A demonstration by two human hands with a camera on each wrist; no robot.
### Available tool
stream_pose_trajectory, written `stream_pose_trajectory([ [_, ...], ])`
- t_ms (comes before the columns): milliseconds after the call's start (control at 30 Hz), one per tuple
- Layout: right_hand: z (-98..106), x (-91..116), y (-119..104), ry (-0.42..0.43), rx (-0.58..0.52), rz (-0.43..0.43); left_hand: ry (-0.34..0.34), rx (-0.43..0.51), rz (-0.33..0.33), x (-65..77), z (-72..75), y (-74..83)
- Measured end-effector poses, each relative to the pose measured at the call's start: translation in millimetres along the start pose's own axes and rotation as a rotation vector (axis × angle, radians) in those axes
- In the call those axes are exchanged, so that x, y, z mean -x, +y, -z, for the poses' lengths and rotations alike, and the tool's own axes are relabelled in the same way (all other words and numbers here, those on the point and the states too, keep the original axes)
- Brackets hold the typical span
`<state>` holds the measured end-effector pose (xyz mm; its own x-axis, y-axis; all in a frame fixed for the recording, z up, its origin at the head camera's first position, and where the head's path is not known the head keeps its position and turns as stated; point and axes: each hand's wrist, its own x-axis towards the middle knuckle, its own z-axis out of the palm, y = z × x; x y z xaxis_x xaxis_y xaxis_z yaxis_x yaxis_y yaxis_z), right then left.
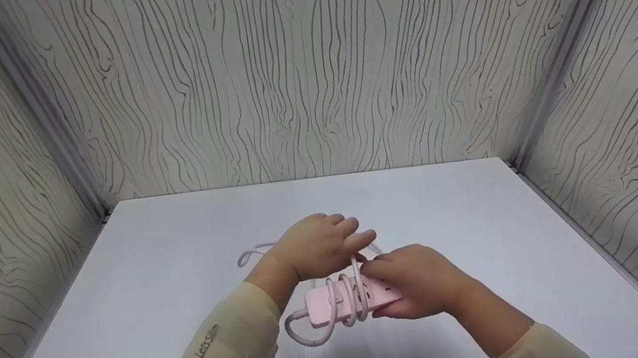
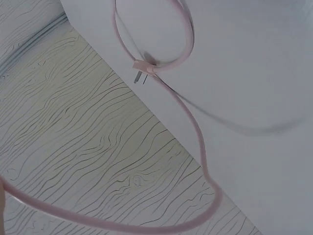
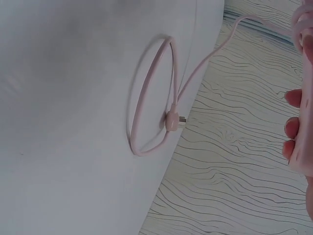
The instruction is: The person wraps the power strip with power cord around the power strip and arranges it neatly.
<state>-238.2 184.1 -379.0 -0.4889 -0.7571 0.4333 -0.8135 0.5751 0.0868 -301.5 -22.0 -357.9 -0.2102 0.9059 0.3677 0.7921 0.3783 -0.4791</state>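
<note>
A pink power strip [image 1: 320,306] is held above the white table, its socket slots facing up. My right hand [image 1: 422,279] grips its right end; in the right wrist view the fingertips [image 3: 292,128] curl round its edge. Several turns of the pink cord [image 1: 346,300] wrap round the strip's middle, and a loop hangs from its left end. My left hand [image 1: 321,242] pinches the cord just above the strip. The cord's free part runs down to a plug [image 3: 172,121] with metal prongs, lying by a loose loop on the table.
The white tabletop [image 1: 179,232] spreads beneath both hands. Wood-patterned panels [image 1: 282,74] stand at the back and on both sides, with grey corner posts [image 1: 36,110] between them. The cord's loose loop [image 3: 142,103] lies on the table.
</note>
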Motion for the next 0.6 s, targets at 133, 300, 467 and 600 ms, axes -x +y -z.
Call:
stream_pose_trajectory([
  [133,2,-1,-3,0.064,-0.033,-0.009,0.029,0.036,0.126,9.3,-7.1,-3.6],
  [300,0,-1,-5,0.126,-0.059,-0.057,0.068,0.153,0.284,18.8,-19.0,8.0],
  [467,-5,0,-6,0.191,-0.083,-0.068,0.115,0.341,0.472,23.4,-18.0,32.4],
  [600,-9,-1,-7,0.199,-0.065,-0.116,0.304,0.392,0.571,20.5,-9.5,47.0],
])
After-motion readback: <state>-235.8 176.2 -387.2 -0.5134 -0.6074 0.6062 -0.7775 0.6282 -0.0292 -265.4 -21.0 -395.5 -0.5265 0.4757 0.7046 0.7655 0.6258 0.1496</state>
